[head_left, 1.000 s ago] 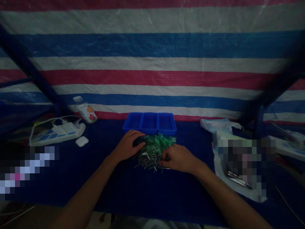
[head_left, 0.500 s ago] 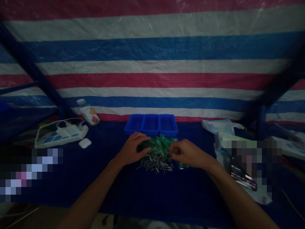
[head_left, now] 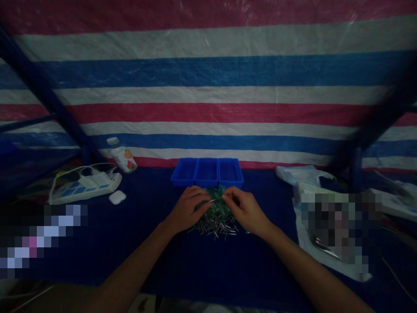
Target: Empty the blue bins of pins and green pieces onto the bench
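Between my two hands a thin metal pin (head_left: 215,200) spans from the left fingertips to the right ones. My left hand (head_left: 190,208) is closed on its left end, and my right hand (head_left: 244,208) pinches its other end. Under them lies a heap of green plastic packets (head_left: 213,210), partly covered by the fingers. Many loose silver pins (head_left: 216,227) are spread in front of the packets. Right behind the heap stands a blue tray with three compartments (head_left: 207,171); no contents show in it.
The blue table (head_left: 202,265) carries a power strip (head_left: 94,184), a white case (head_left: 117,197) and a bottle (head_left: 124,157) at the left. At the right lie plastic bags (head_left: 302,176) and a shiny object, partly blurred out. Striped sheeting hangs behind.
Both hands have drawn closer together over the heap. The left fingers have closed, and a pin now shows between the hands. The view has shifted slightly.
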Tool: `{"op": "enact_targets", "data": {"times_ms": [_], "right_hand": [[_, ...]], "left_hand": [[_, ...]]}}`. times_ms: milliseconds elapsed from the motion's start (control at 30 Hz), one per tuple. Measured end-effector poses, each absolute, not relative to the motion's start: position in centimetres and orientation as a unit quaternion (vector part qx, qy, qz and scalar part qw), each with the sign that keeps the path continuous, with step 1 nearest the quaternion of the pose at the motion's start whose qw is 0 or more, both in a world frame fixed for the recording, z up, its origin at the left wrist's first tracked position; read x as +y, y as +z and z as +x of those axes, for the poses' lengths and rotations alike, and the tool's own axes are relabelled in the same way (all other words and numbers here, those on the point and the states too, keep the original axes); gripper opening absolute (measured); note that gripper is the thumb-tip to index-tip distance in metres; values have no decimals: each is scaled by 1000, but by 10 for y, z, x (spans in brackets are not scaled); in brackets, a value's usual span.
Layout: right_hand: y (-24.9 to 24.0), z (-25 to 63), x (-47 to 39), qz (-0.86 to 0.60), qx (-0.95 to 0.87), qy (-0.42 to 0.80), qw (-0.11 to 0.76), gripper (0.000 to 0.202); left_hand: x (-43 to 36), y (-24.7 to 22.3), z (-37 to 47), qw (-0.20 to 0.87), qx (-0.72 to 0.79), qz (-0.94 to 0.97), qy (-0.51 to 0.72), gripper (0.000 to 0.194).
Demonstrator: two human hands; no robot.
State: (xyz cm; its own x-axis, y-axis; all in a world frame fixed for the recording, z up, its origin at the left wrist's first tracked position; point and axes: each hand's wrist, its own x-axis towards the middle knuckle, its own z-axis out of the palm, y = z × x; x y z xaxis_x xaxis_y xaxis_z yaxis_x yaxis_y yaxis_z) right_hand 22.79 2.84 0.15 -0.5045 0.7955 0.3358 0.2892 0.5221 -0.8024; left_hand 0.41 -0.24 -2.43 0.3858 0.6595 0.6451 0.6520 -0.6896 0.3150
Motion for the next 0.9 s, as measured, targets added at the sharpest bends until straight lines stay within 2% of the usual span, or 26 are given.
{"op": "enact_targets", "data": {"times_ms": [433, 900], "right_hand": [[-8, 220, 27, -329, -788, 329, 404, 15], [-11, 222, 30, -340, -784, 298, 426, 11]], "left_hand": [[-2, -23, 1, -16, 401, 814, 419, 13], [-3, -20, 0, -11, 418, 814, 404, 13]]}}
